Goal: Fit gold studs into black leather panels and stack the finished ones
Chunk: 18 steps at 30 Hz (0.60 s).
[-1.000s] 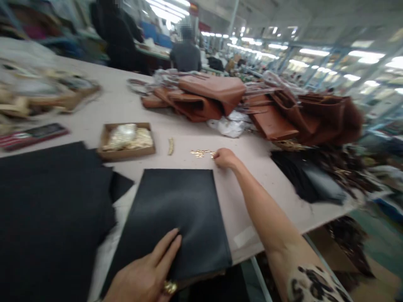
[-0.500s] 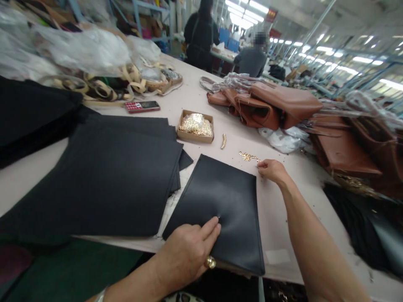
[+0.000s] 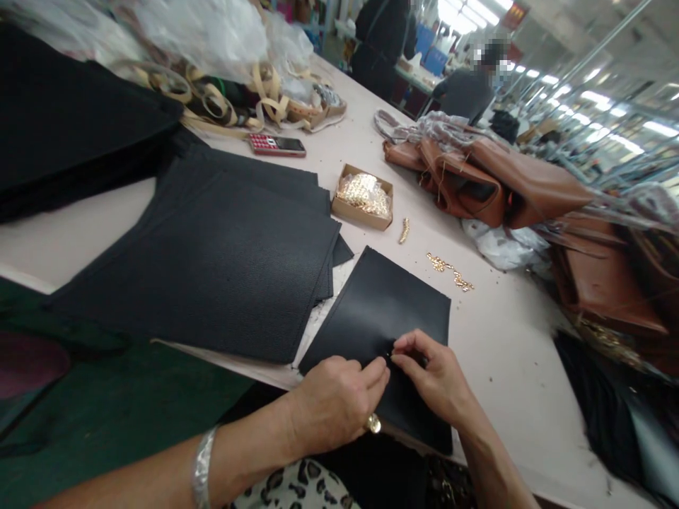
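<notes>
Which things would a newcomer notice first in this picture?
Probably the left hand and right hand, close together over the black panel at the near edge of the table. Next, the brown bags heaped farther right, and the gold pieces shining in the cardboard box beyond the panel.

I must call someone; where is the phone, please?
In the head view, the phone lies left of the box, between the black panels and straps.

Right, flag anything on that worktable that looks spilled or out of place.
Small gold pieces lie loose in a scatter on the bare tabletop, outside the cardboard box that holds many more. They look set out for use, perhaps, rather than spilled. No damage shows.
</notes>
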Motion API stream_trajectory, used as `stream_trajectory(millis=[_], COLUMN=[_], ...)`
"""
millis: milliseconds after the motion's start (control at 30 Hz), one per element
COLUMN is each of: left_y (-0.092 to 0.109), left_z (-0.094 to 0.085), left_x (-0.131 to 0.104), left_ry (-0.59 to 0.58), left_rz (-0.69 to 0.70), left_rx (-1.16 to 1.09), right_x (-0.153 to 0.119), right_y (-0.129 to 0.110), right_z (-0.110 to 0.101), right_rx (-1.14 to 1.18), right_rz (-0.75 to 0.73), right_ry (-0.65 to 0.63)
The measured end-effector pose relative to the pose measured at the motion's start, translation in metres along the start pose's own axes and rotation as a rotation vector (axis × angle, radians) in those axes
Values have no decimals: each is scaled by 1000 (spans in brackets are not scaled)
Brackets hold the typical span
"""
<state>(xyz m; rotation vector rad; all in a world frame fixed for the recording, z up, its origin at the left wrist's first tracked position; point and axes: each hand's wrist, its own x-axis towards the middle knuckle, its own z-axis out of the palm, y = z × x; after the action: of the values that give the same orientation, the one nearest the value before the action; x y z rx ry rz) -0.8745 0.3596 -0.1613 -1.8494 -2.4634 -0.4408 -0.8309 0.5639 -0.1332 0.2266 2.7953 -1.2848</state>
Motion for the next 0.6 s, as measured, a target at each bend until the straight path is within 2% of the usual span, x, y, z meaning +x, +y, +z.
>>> stream_trajectory(millis=[300,600], left_y=[0,-1], left_z=[0,2], left_x=[-1,-1], left_ry=[14,21], left_rz=[3,14], left_rx=[9,-22], right_x=[7,27], right_y=[-5,-8], right_z=[3,-1], right_rx=[-48,-10], right_rz=[73,235], right_ry=[-14,-160])
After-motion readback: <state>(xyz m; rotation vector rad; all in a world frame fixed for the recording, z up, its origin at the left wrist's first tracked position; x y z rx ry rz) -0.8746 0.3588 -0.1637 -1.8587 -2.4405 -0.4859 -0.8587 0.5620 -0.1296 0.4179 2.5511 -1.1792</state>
